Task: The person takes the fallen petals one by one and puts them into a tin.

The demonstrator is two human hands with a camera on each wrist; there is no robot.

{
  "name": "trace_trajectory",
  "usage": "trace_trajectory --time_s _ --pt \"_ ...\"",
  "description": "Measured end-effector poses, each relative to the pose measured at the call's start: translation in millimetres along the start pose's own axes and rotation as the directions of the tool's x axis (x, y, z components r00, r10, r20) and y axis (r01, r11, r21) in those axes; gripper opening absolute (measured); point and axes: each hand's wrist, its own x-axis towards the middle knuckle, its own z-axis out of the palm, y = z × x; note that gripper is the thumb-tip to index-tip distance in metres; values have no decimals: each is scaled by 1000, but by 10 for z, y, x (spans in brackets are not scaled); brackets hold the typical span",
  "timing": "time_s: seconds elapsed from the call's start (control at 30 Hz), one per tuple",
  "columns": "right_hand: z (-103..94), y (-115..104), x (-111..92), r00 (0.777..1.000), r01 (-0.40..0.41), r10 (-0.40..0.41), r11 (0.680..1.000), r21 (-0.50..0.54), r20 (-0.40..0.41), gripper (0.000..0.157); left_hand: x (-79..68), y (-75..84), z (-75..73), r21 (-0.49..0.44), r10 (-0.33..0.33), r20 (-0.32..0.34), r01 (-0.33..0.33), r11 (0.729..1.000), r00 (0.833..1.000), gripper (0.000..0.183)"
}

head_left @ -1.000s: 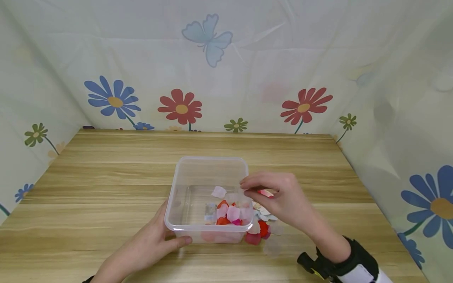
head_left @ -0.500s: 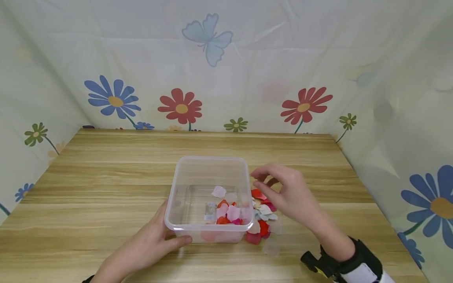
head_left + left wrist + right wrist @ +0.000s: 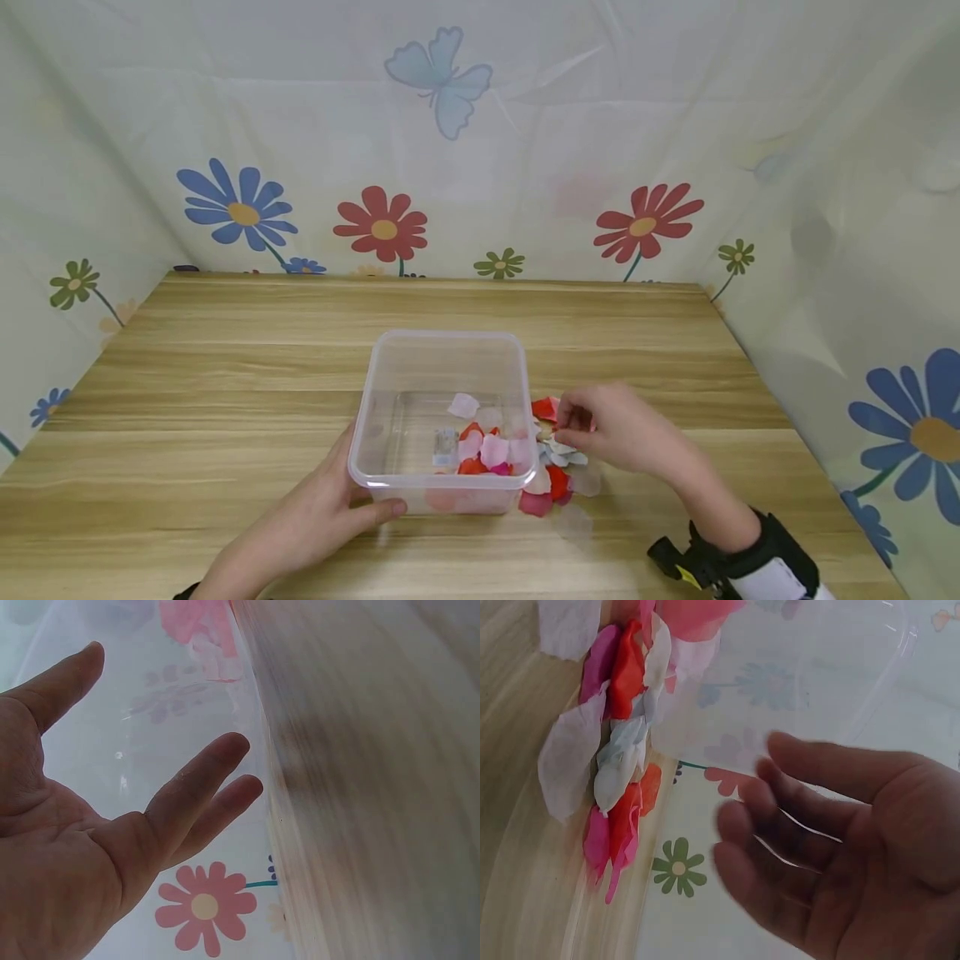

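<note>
A clear plastic box (image 3: 442,482) stands on the wooden table, with pink, red and white fabric petals (image 3: 494,451) inside. My left hand (image 3: 307,521) steadies its near left corner, thumb along the front wall; the left wrist view shows that hand (image 3: 82,832) with fingers extended and spread. Against the box's right side lies a loose pile of petals (image 3: 558,482) in red, pink, white and pale blue. Over the pile is my right hand (image 3: 630,433), fingertips close above it. In the right wrist view, that hand (image 3: 855,847) has loosely bent fingers and nothing between thumb and fingers.
The wooden table (image 3: 225,375) extends behind and to both sides of the box. A white curtain (image 3: 300,108) printed with flowers and a butterfly encloses the back and sides. A black strap with a small camera (image 3: 682,567) sits on the right wrist.
My right hand has moved from the box's right rim, away to the right, then down over the petal pile. The left hand and the box stay where they were.
</note>
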Motion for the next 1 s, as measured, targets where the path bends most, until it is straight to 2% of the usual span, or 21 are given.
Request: trace_trajectory --time_s 0.07,0.17,0.27,0.43,0.63,1.0 --pt "6 31 -11 995 12 -10 1000 -19 96 17 1 -2 1 -2 1 0 -1 1000 1000 99" --pt "18 63 -25 981 31 -27 999 -15 194 17 6 -2 2 -11 -10 1 10 1000 1000 99" --pt "29 83 -38 972 40 -36 999 -9 233 18 10 0 3 -16 -18 2 18 1000 1000 100" --pt "44 83 -60 957 -25 30 999 -21 289 20 6 -11 4 -19 -8 3 8 1000 1000 100" --pt "111 86 -69 937 -93 105 994 -53 334 18 10 -20 1 -23 12 9 -12 1000 1000 99" --pt "221 153 -63 949 0 31 995 -97 314 25 15 -10 5 -34 5 10 -5 999 1000 101"
